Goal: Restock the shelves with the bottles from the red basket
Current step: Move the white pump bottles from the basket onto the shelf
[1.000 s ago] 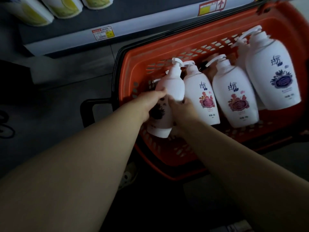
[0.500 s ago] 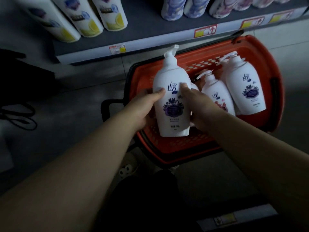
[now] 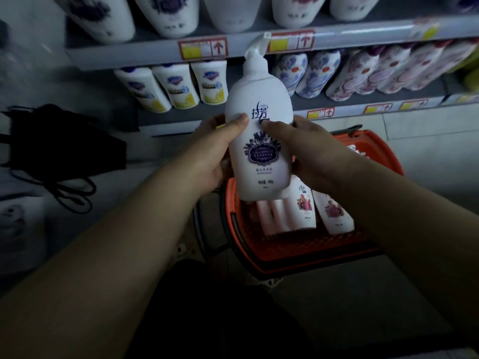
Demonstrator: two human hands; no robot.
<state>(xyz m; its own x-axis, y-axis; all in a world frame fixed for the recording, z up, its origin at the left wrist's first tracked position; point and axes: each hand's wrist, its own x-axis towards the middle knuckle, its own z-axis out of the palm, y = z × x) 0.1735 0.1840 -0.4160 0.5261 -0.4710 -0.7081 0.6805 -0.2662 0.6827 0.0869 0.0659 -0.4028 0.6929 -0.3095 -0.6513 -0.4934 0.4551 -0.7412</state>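
I hold a white pump bottle with a purple label (image 3: 259, 130) upright in front of the shelves, above the red basket (image 3: 293, 252). My left hand (image 3: 215, 151) grips its left side, thumb across the front. My right hand (image 3: 305, 154) grips its right side, thumb on the label. Pink-labelled bottles (image 3: 304, 206) lie in the basket, partly hidden behind the held bottle and my right arm.
The upper shelf (image 3: 259, 37) carries white bottles with purple and pink labels. The lower shelf (image 3: 363, 102) holds yellow-marked bottles on the left and floral refill packs on the right. A black bag (image 3: 59, 141) with straps lies on the floor at the left.
Both hands lifted the purple-label bottle out of the basket and up toward the shelves. My view tilted upward, so more shelving shows and the basket sits lower in view.
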